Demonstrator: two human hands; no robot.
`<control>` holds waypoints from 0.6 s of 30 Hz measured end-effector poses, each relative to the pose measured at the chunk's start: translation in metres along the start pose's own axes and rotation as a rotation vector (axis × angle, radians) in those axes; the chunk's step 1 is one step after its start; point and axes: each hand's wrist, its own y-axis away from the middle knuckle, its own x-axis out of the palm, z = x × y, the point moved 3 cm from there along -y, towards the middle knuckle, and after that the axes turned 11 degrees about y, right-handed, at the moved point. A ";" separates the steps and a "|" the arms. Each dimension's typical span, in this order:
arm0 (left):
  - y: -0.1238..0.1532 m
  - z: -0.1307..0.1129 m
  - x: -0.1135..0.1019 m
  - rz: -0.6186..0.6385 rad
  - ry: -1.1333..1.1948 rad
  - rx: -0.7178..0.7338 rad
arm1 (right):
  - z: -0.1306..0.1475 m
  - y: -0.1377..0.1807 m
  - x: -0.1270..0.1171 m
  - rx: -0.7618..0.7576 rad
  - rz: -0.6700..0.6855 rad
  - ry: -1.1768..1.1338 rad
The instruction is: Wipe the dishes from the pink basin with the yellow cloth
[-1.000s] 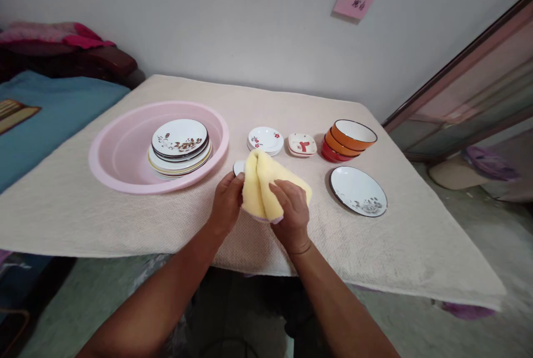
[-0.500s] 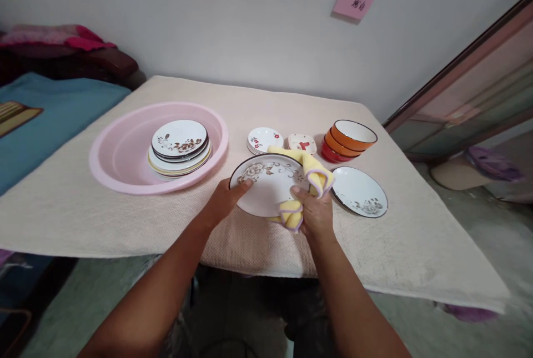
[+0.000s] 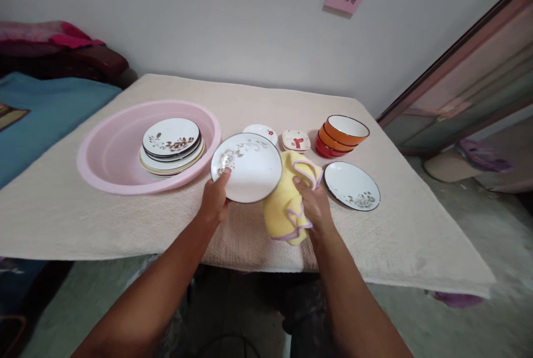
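Note:
A white plate (image 3: 250, 172) with a dark rim and brown flowers is held above the table by my left hand (image 3: 215, 197), thumb on its face at the left edge. My right hand (image 3: 314, 202) is closed on a yellow cloth (image 3: 283, 211) with purple edging, which hangs just right of the plate. To the right of that hand, a similar flowered plate (image 3: 352, 186) lies on the table. Behind the held plate, small white dishes with red flowers (image 3: 261, 130) are partly hidden.
A pink basin (image 3: 112, 180) on the left holds a stack of plates (image 3: 171, 137). Square dishes (image 3: 295, 140) and stacked orange and red bowls (image 3: 345, 129) stand toward the back of the cloth-covered table (image 3: 400, 241). A wall rises behind.
The plate has moved left with my left hand and tilted up more. My right hand has come off the plate's edge, and the cloth now hangs apart from most of it.

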 end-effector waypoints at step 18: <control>0.018 -0.031 0.013 0.213 0.318 0.028 | 0.022 -0.009 -0.058 -0.076 -0.355 -0.326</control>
